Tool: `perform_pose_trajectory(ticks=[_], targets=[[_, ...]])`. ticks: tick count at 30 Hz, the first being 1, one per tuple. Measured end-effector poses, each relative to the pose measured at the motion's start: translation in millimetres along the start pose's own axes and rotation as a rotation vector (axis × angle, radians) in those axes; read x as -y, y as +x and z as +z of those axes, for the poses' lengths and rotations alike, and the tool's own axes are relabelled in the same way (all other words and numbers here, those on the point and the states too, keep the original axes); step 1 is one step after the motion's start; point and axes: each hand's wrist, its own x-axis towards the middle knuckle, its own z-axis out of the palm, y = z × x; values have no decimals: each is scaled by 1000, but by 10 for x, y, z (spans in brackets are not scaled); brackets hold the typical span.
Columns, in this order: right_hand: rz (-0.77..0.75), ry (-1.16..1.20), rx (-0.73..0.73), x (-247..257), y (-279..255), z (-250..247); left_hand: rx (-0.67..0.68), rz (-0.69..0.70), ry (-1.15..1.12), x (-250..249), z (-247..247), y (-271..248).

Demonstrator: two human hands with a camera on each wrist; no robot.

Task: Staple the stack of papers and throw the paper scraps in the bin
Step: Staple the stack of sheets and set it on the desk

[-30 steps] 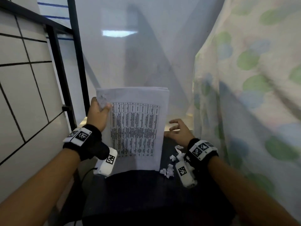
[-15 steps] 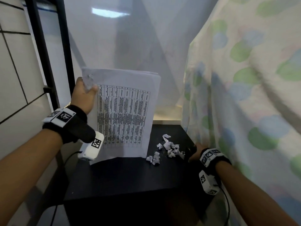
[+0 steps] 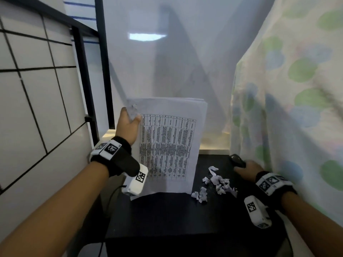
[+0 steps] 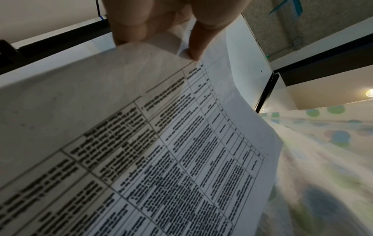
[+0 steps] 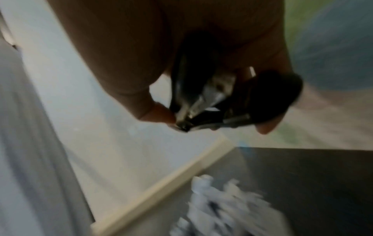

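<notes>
Head view: left hand point(image 3: 128, 125) pinches the top-left corner of the stack of papers point(image 3: 168, 145), which stands upright with its bottom edge on the black bench point(image 3: 167, 216). That corner looks crumpled. Right hand point(image 3: 246, 168) is at the far right of the bench, fingers wrapped round a black stapler point(image 3: 237, 160), close against the spotted curtain point(image 3: 289, 108). Paper scraps point(image 3: 216, 184) sit in a loose pile on the bench between the stack and the right hand, untouched. No bin in view.

Left wrist view: thumb and fingers point(image 4: 141, 28) clamp the sheet corner point(image 4: 161, 52); the printed table runs down the page and the sheets bow a little. No staple visible at the corner, though the fingers hide part of it.

Right wrist view: blurred. Right hand's grip is closed on the stapler point(image 5: 222, 95), metal mouth pointing away from the palm, scraps point(image 5: 222, 204) below on the bench point(image 5: 312, 175).

Status, my read: stapler is picked up, stack is presented, and stapler and stack are well apart. Stapling not done. Scraps not collected, bin not located. So both deliverables are open; roughly the setup phase of step one. Remaining: bring the stapler to the pinched corner, staple, put the stack down, gather the scraps, bin them.
</notes>
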Motion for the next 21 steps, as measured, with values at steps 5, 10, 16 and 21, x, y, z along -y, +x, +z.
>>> perform_pose_trajectory(ticks=[5,10,16,21], targets=[[-330,396,-289,861,-339,-577,25,11,-61,-51,4,-57],[-785,822,-431,1684,-853,-821,39,48,-92,-41,-29,-87],[-978,1035,-430,2058,-1257,-379,102,215,-23,25,13,-194],[-950,1238,-301,2208,-1325,-183,128,434,5,80,104,-324]])
